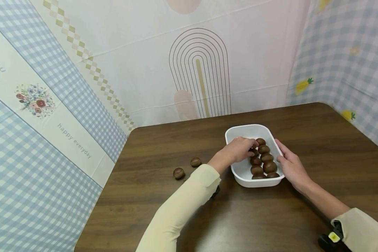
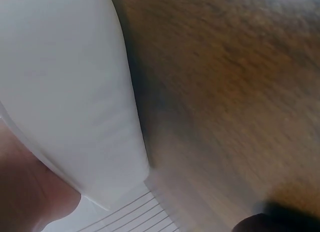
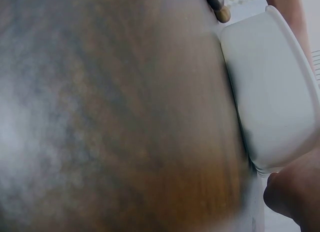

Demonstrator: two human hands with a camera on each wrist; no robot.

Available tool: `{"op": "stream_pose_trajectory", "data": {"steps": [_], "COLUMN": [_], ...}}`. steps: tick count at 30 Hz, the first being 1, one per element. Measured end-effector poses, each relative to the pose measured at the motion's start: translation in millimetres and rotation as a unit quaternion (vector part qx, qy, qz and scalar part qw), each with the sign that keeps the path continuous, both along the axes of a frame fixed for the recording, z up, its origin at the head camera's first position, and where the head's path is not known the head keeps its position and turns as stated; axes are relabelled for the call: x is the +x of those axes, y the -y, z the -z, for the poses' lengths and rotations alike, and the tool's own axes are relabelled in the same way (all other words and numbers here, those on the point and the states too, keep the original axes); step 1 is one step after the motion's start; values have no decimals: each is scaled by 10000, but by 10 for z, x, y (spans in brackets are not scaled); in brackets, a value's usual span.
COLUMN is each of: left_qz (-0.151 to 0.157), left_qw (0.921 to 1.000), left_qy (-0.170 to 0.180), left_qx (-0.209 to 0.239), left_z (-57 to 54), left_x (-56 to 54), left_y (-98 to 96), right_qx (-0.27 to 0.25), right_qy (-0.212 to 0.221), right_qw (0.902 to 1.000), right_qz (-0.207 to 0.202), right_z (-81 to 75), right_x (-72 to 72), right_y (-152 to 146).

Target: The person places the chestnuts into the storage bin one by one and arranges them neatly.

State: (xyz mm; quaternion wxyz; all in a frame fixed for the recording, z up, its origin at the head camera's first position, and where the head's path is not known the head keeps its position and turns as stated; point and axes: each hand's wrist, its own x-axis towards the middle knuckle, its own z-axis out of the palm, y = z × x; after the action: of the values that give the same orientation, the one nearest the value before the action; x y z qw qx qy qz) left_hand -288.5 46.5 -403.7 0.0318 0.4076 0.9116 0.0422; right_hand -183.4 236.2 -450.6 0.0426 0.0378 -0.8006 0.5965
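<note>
A white rectangular dish (image 1: 249, 183) sits on the table, with brown chestnuts (image 1: 266, 157) lined up in two rows along its right part. My left hand (image 1: 237, 149) reaches over the dish's left rim, and its fingertips pinch a chestnut (image 1: 254, 152) in the left row, partly covered by the fingers. From the right, my right hand (image 1: 293, 167) grips the dish's side, thumb at the rim and fingers along the outer wall. Both wrist views show the dish's outer wall (image 2: 65, 82) (image 3: 275, 87) close up, without its contents.
Two loose chestnuts (image 1: 179, 173) (image 1: 195, 162) lie on the brown wooden table (image 1: 151, 147) left of the dish. Another is almost hidden behind the left sleeve (image 1: 186, 196). Patterned cloth (image 1: 258, 52) hangs behind the table and on both sides.
</note>
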Motion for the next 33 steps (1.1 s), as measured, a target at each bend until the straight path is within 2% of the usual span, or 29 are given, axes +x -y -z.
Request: {"op": "stream_pose_trajectory", "data": {"steps": [11, 14, 18, 20, 25, 29, 33], "left_qz": [72, 132, 312, 401, 372, 267, 125], "left_qw": [9999, 9993, 9945, 9907, 9825, 9779, 9765], "left_qy": [9, 92, 413, 527, 718, 808, 802], "left_qx": [86, 324, 909, 1187, 1680, 1911, 1996], "left_z": [-12, -14, -58, -89, -171, -229, -260], "left_x": [-20, -43, -91, -118, -185, -221, -244], "left_y": [12, 35, 104, 165, 389, 599, 813], "right_qx": [10, 10, 25, 15, 26, 19, 26], "right_qy": [-167, -152, -121, -121, -147, -133, -135], "right_qw": [9999, 9999, 9999, 9999, 9999, 9999, 9999], "right_qz": [37, 31, 16, 16, 14, -14, 2], "right_z": [-8, -10, -9, -4, -1, -8, -14], "right_x": [14, 15, 11, 11, 8, 13, 18], "right_y": [-5, -4, -11, -12, -16, -17, -11]}}
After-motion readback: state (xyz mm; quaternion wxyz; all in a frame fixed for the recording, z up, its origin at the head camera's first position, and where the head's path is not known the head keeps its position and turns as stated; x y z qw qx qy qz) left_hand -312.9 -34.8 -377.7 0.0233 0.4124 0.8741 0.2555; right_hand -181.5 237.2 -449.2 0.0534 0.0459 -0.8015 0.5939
